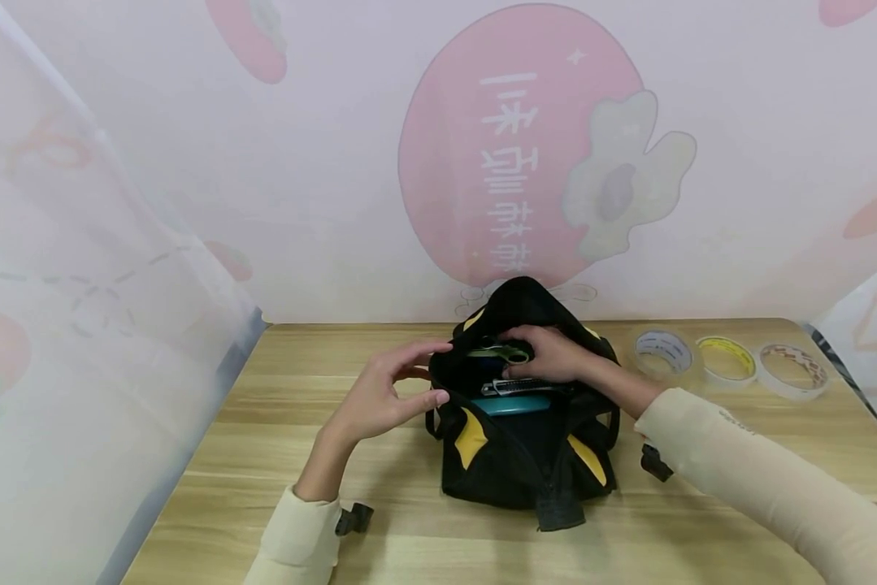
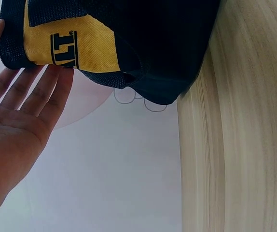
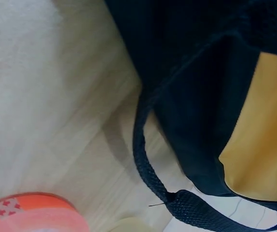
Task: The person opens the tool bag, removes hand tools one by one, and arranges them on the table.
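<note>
A black and yellow tool bag stands on the table with its mouth spread wide. My left hand touches the rim at its left side, fingers fairly straight and thumb apart; the left wrist view has the fingertips partly behind the bag's yellow panel. Inside the mouth my right hand grips scissors by their handle, blades toward the left; some of its fingers are hidden. Just below lie a utility knife and a smooth teal object. The right wrist view has no hand, only the bag's side and strap.
To the bag's right, several tape rolls lie along the back: one with a purple core, one yellow and one with a red print. A printed curtain hangs behind the wooden table.
</note>
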Available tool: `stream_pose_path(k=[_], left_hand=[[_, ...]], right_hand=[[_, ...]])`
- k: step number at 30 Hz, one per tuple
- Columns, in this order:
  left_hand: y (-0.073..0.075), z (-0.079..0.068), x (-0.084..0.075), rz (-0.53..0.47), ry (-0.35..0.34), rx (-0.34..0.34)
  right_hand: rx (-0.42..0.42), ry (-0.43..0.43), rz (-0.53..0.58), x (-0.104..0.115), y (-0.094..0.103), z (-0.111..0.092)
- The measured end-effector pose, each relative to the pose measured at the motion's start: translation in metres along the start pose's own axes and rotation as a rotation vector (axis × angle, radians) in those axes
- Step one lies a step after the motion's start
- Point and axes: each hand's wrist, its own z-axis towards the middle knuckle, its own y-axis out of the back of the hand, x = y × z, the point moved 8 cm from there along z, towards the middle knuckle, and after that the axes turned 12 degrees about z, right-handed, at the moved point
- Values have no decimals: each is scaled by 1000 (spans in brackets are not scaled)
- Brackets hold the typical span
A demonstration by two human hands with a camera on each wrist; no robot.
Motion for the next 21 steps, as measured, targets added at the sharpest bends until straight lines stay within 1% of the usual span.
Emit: stream_pose_path(k=[7,11,21], left_hand=[[0,-1,2,9,-6,-5],[0,-1,2,7,-5,-6],[1,-2,2,3,-1,-8]], right_hand=[[-7,18,-52,-3,-6,-3],[-16,42,-82,-1,-9,-3],[-40,67,-66,-2,-10,-3]])
